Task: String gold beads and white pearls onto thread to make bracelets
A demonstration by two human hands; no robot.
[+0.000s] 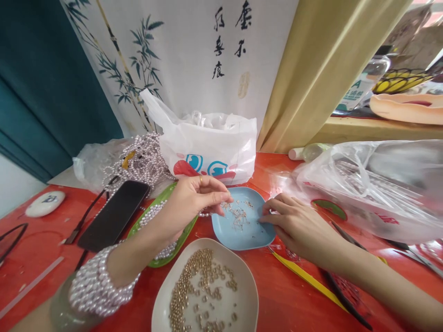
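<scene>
My left hand (199,200) hovers over the left side of a blue plate (228,242), thumb and forefinger pinched together. A short strand of pearl beads (205,214) shows under its curled fingers and appears to be held there. Thin metal jewelry pins (239,217) lie in a loose heap on the plate. At the plate's right edge, my right hand (289,221) has its fingers bent and fingertips together; whatever they pinch is hidden. Many loops of pearl beads (102,283) wrap my left wrist, beside a pale bangle (65,304).
Nearest me, a cream plate (247,281) holds gold beads. A green tray (192,230) of pearl beads, a black phone (114,216) and a bead heap (141,159) lie left. Yellow tweezers (308,276) and a plastic bag (367,184) are right; a white bag (214,143) stands behind.
</scene>
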